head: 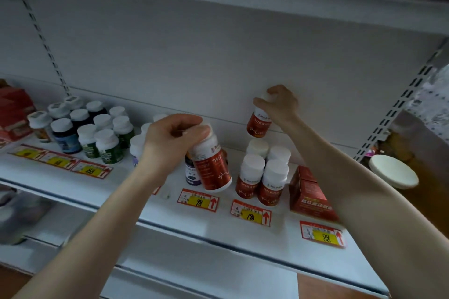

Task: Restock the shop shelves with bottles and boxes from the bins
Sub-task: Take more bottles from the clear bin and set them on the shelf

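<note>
Red-labelled bottles with white caps are in both hands at the white shelf. The left grip is curled down over the cap of the tilted bottle, fingers and thumb wrapped round the top. The bottle leans low over the shelf, just in front of a purple-labelled bottle; whether its base touches the shelf I cannot tell. The right grip pinches the cap of the raised bottle, holding it upright in the air close to the back panel. Below it stands a group of four like bottles, two by two on the shelf. Just right of that group are red boxes, partly hidden by the right forearm. Well to the left stands a cluster of dark and green-labelled bottles. Red and yellow price tags with handwritten numbers lie along the shelf front.
</note>
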`<state>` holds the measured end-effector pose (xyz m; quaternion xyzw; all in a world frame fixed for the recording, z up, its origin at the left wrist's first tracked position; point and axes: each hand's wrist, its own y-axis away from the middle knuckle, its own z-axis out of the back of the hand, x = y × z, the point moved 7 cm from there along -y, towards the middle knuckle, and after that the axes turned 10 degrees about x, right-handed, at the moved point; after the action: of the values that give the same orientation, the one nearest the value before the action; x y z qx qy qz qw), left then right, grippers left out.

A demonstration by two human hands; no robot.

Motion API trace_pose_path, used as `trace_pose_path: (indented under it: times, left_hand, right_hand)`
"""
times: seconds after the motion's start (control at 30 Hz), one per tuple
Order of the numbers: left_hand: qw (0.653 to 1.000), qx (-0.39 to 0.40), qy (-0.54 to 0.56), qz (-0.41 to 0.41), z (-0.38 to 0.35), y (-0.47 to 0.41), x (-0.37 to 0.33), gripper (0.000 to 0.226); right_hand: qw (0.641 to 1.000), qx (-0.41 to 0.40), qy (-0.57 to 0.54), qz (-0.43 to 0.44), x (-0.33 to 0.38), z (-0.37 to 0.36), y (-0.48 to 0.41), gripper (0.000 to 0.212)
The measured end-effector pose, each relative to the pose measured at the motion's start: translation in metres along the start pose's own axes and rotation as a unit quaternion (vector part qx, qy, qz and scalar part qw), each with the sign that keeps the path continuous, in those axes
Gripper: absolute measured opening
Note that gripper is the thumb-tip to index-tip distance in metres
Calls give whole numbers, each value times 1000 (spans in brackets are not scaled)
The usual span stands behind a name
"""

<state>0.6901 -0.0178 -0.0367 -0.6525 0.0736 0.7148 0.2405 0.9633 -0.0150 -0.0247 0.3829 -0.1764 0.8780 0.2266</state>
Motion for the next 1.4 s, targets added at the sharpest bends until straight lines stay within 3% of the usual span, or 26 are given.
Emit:
trace_pose_path:
  times: [0.27,0.5,0.67,0.83,0.9,0.97,1.03,1.1,1.17,1.27,1.4]
  left_hand:
    - [1000,1,-5,17,3,-3,11,15]
    - [1000,0,-9,19,6,-7,12,14]
    - [1000,-1,-13,20,10,-9,14,14]
    - [1000,2,-15,20,11,-11,16,15]
    - [1000,7,-17,18,10,-12,16,15]
    - [1000,14,-14,18,7,-13,16,14]
    - [1000,22,-2,21,4,-15,15,13]
    - [999,38,24,31,-2,-17,16,12]
    - [995,57,69,39,-9,-19,14,12]
    - [990,75,111,35,-20,-24,8,13]
    - [982,99,161,15,-34,-30,-4,13]
  right_hand:
    - [989,100,99,-47,-29,-25,-6,56]
    - [982,139,104,-74,-46,-47,-2,58]
    - [975,165,123,-88,-52,-59,-1,52]
    - [972,175,135,-76,-50,-60,-4,25]
    - [973,176,130,-71,-49,-59,-5,32]
    - [980,152,123,-49,-44,-53,-5,30]
    - [991,78,110,-14,-35,-37,-4,24]
    - [998,9,54,26,-20,-19,8,22]
    - [998,3,-25,55,-6,-7,25,18]
    - [978,133,-147,64,12,-10,58,16]
    - [930,326,-157,70,23,-24,111,27]
